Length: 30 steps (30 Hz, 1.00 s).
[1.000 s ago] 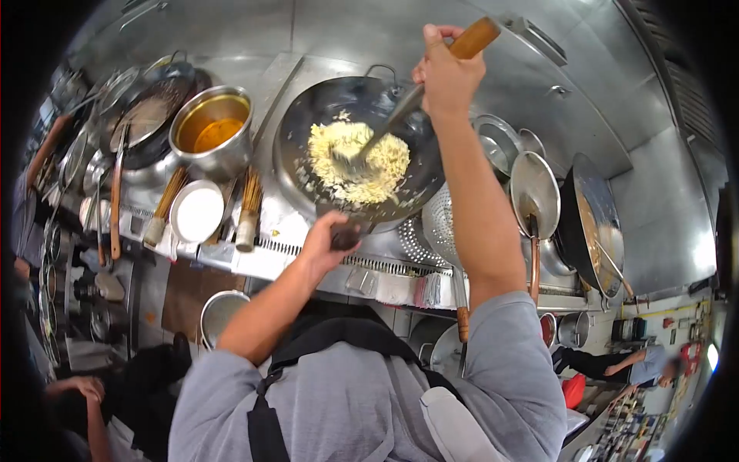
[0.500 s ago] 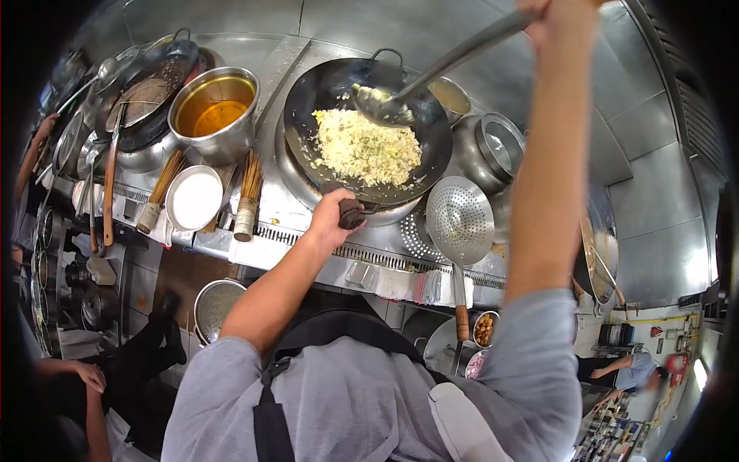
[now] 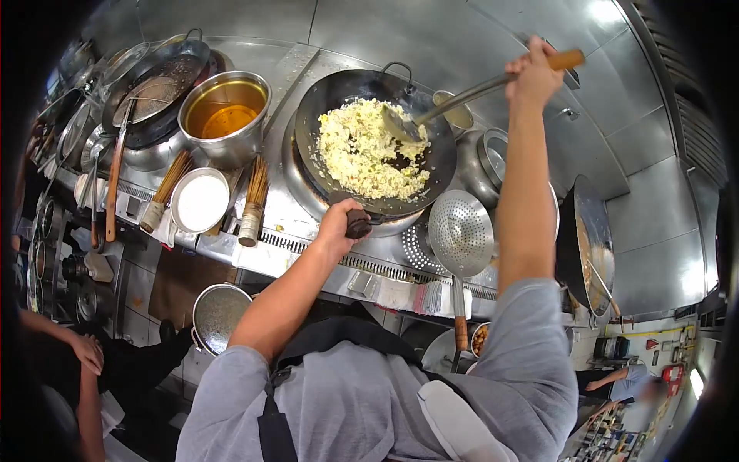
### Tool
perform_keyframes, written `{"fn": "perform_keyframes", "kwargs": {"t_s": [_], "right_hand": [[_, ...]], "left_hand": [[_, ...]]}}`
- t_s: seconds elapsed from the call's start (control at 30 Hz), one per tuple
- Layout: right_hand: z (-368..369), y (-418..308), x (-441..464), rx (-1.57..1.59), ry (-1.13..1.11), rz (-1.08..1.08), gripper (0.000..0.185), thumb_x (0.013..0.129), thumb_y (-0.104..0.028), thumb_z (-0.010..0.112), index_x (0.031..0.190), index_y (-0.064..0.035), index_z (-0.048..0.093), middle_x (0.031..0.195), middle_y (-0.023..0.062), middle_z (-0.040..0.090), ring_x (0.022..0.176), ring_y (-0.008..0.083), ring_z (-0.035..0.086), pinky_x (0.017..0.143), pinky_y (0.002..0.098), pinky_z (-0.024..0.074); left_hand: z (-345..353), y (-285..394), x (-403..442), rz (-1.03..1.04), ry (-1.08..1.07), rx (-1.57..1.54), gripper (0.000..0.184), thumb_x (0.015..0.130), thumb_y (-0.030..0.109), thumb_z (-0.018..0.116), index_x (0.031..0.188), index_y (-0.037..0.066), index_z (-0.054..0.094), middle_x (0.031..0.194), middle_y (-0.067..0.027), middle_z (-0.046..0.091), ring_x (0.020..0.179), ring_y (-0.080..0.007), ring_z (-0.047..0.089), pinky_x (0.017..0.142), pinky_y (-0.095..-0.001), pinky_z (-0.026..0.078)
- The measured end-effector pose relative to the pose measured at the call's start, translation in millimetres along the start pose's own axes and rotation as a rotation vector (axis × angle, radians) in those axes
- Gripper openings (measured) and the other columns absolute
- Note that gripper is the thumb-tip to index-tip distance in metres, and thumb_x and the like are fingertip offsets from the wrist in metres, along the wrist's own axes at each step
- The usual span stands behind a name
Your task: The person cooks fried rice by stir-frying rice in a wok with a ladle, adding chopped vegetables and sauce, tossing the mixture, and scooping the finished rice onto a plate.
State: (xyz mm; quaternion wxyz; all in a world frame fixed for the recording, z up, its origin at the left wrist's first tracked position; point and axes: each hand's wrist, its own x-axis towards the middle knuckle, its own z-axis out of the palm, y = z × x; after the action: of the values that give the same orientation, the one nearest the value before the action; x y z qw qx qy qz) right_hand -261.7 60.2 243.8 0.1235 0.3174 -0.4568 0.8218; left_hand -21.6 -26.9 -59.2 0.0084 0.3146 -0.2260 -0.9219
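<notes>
Wok (image 3: 441, 158) of dark, rounded metal holds grainy, yellow-white food (image 3: 339, 159).

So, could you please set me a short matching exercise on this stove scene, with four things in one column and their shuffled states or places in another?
Things:
1. Left hand
2. Metal pot
3. Skimmer
4. Right hand

States or places:
A. Contains orange liquid
B. Raised, closed around the ladle
C. Closed around the dark grip at the near side of the wok
D. Pierced with many small holes, its wooden-ended handle pointing toward the person

Right pairs: 1-C, 2-A, 3-D, 4-B
</notes>
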Motion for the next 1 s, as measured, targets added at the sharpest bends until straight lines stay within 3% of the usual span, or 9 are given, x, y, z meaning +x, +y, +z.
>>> {"fn": "perform_keyframes", "kwargs": {"t_s": [0.03,0.13,0.23,0.37,0.5,0.6,0.67,0.87,1.0], "right_hand": [[0.1,-3.9,-0.4,0.045,0.062,-0.033,0.017,0.086,-0.007,0.071,0.094,-0.0011,0.057,0.054,-0.0002,0.045,0.043,0.0111,0.042,0.044,0.0314,0.0384],[-3.1,55.2,-60.1,0.018,-0.197,0.052,0.017,0.087,-0.009,0.070,0.095,-0.0016,0.057,0.055,0.0002,0.044,0.043,0.0108,0.041,0.044,0.0318,0.0373],[54.8,9.6,-55.9,-0.097,-0.332,0.246,0.017,0.088,-0.009,0.070,0.096,-0.0016,0.057,0.055,0.0006,0.043,0.044,0.0103,0.040,0.045,0.0311,0.0374],[77.1,-11.4,-73.1,0.101,-0.325,0.001,0.017,0.089,-0.009,0.070,0.095,0.0003,0.056,0.056,0.0009,0.045,0.044,0.0109,0.043,0.046,0.0303,0.0387],[66.5,42.5,-115.2,-0.109,-0.454,0.070,0.015,0.090,-0.009,0.070,0.094,0.0013,0.060,0.064,-0.0002,0.053,0.047,0.0099,0.047,0.046,0.0284,0.0406],[77.5,-9.4,-102.4,-0.430,-0.431,0.146,0.020,0.086,-0.018,0.075,0.083,-0.0012,0.064,0.062,-0.0020,0.056,0.050,0.0055,0.049,0.044,0.0230,0.0385],[77.7,-63.4,-98.9,-0.367,-0.429,0.140,0.017,0.086,-0.009,0.074,0.095,-0.0005,0.063,0.063,-0.0021,0.052,0.047,0.0067,0.044,0.043,0.0223,0.0340],[40.5,20.0,-55.0,-0.111,-0.173,0.162,0.017,0.085,-0.007,0.073,0.096,0.0007,0.062,0.056,-0.0005,0.048,0.047,0.0087,0.044,0.043,0.0254,0.0351],[86.0,-57.9,-124.6,-0.252,-0.193,-0.040,0.014,0.090,-0.014,0.069,0.096,-0.0063,0.059,0.060,-0.0039,0.049,0.044,0.0062,0.043,0.038,0.0230,0.0384]], "left_hand": [[1.4,-1.1,0.9,0.000,-0.003,0.000,0.015,0.080,0.020,0.063,0.090,0.011,0.057,0.083,-0.0088,0.064,0.077,-0.0225,0.064,0.071,-0.0438,0.055],[2.9,0.3,1.2,-0.001,0.006,0.015,0.015,0.080,0.020,0.063,0.090,0.011,0.058,0.083,-0.0088,0.064,0.077,-0.0229,0.064,0.071,-0.0443,0.055],[-4.6,-8.5,0.5,-0.012,0.002,-0.013,0.015,0.079,0.020,0.063,0.091,0.011,0.058,0.082,-0.0091,0.064,0.076,-0.0232,0.064,0.073,-0.0450,0.054],[2.2,-1.9,3.8,0.024,-0.016,-0.007,0.016,0.079,0.019,0.063,0.091,0.011,0.058,0.080,-0.0096,0.064,0.075,-0.0234,0.063,0.073,-0.0444,0.054],[3.0,-0.7,-1.8,0.007,0.015,-0.012,0.015,0.078,0.019,0.064,0.090,0.010,0.059,0.080,-0.0096,0.064,0.075,-0.0233,0.063,0.072,-0.0438,0.054],[-2.8,-4.1,4.7,0.022,-0.049,-0.007,0.016,0.078,0.019,0.064,0.089,0.010,0.059,0.080,-0.0095,0.064,0.075,-0.0232,0.063,0.072,-0.0433,0.054],[-0.1,-4.2,3.5,0.018,-0.024,-0.012,0.017,0.077,0.020,0.065,0.089,0.009,0.059,0.081,-0.0099,0.064,0.075,-0.0235,0.063,0.072,-0.0433,0.054],[-2.3,-2.2,3.0,-0.009,-0.023,-0.018,0.015,0.079,0.020,0.064,0.089,0.010,0.059,0.081,-0.0089,0.065,0.075,-0.0227,0.063,0.074,-0.0439,0.054],[-0.6,-2.0,4.1,-0.007,0.000,-0.006,0.012,0.082,0.020,0.062,0.088,0.010,0.059,0.083,-0.0093,0.065,0.075,-0.0235,0.063,0.072,-0.0431,0.056]]}}
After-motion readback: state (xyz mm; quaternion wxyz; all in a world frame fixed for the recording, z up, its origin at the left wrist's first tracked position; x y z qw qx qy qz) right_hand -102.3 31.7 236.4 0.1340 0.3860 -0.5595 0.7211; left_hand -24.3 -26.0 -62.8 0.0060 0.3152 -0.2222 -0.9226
